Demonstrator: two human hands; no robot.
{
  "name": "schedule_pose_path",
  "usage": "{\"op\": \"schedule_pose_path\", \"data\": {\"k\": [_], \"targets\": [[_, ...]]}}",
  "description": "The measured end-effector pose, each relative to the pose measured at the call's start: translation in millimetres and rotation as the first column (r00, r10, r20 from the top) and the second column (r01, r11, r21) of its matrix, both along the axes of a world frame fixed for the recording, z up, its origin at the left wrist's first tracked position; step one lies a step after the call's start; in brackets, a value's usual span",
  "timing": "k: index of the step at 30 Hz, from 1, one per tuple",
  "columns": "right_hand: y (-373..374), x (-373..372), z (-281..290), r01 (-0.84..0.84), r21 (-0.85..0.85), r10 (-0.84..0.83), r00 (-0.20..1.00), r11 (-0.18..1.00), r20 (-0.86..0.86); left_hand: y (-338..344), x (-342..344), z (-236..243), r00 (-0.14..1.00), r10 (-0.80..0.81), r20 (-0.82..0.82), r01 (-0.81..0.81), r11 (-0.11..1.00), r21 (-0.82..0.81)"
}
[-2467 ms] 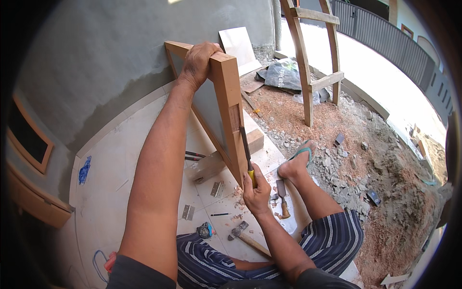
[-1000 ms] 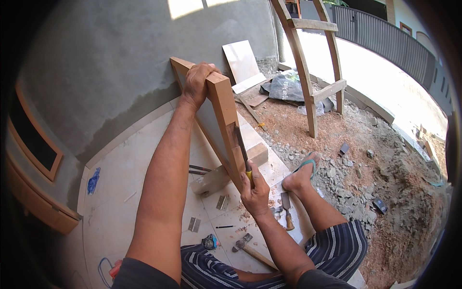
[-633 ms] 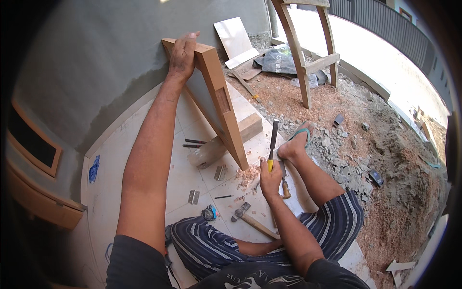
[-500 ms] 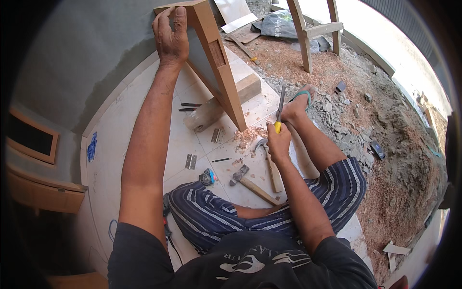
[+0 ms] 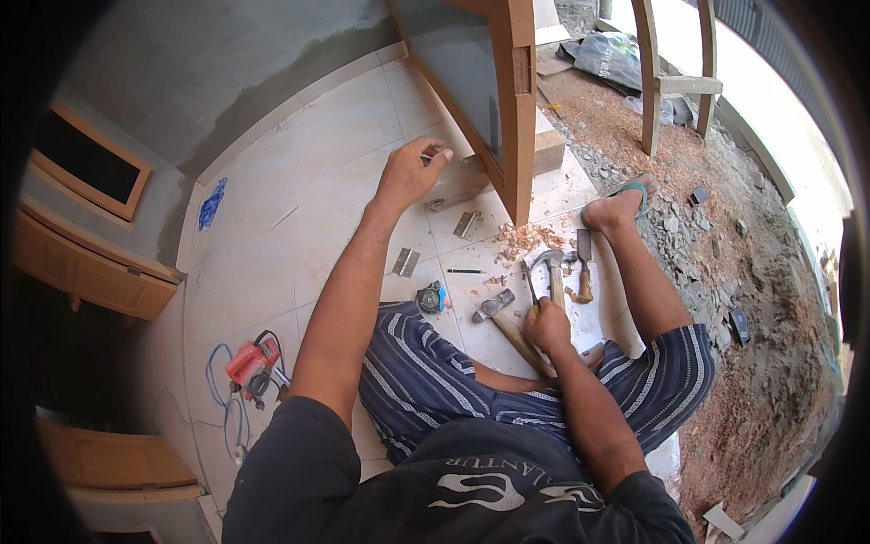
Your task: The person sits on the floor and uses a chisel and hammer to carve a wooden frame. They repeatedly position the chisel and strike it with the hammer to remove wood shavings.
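While the wooden frame (image 5: 519,136) stands on end with its lower corner close to the tiled floor (image 5: 335,181), the person's left hand (image 5: 412,174) is lifted just left of it, apart from its edge. The left fingers are curled in toward the thumb; whether they pinch anything small cannot be told. In front of the frame, nearer the person, the right hand (image 5: 548,328) has its fingers wrapped around the handle of a narrow chisel (image 5: 530,285), blade pointing away from the body.

The chisel should be stiff and fairly light, and the handle is the place to hold it, clear of the cutting end. The frame is likely heavier and awkward to balance; its thick outer rail offers a firm grip, while the pane (image 5: 458,77) looks fragile and probably smooth to the touch.

The frame is orange-brown, with a grey pane and a shallow rectangular recess (image 5: 522,71) cut in its narrow edge; its top runs out of view. The chisel has a slim dark blade and a touch of yellow at the handle. Before the frame's foot lie wood shavings (image 5: 526,238), a claw hammer (image 5: 555,283) and a wider chisel (image 5: 584,265).
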State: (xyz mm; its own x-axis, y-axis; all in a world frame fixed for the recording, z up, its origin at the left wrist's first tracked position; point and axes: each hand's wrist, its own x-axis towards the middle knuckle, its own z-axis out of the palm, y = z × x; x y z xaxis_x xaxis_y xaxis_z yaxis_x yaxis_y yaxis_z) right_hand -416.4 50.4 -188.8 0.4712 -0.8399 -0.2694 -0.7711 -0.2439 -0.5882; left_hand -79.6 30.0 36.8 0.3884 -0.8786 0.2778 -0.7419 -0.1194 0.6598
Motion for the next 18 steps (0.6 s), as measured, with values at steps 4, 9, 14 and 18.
{"op": "schedule_pose_path", "data": {"k": [4, 9, 14, 18], "targets": [[5.2, 8.9, 3.8, -0.034, -0.058, 0.030, 0.998, 0.998, -0.059, 78.0, 64.5, -133.0, 0.971, 0.240, 0.016, -0.231, 0.910, 0.345], [7.6, 13.2, 0.2, -0.036, -0.088, 0.026, 0.993, 0.995, -0.117, 144.6, 64.5, -234.5, 0.886, 0.450, 0.109, -0.426, 0.702, 0.570], [11.0, 12.1, -9.5, -0.086, -0.159, 0.064, 0.988, 0.984, -0.139, 125.1, 51.0, -244.6, 0.891, 0.403, 0.209, -0.441, 0.659, 0.609], [7.6, 7.5, -8.3, -0.049, -0.122, 0.030, 0.988, 0.991, -0.155, 104.5, 54.4, -249.7, 0.837, 0.514, 0.190, -0.490, 0.546, 0.680]]}}
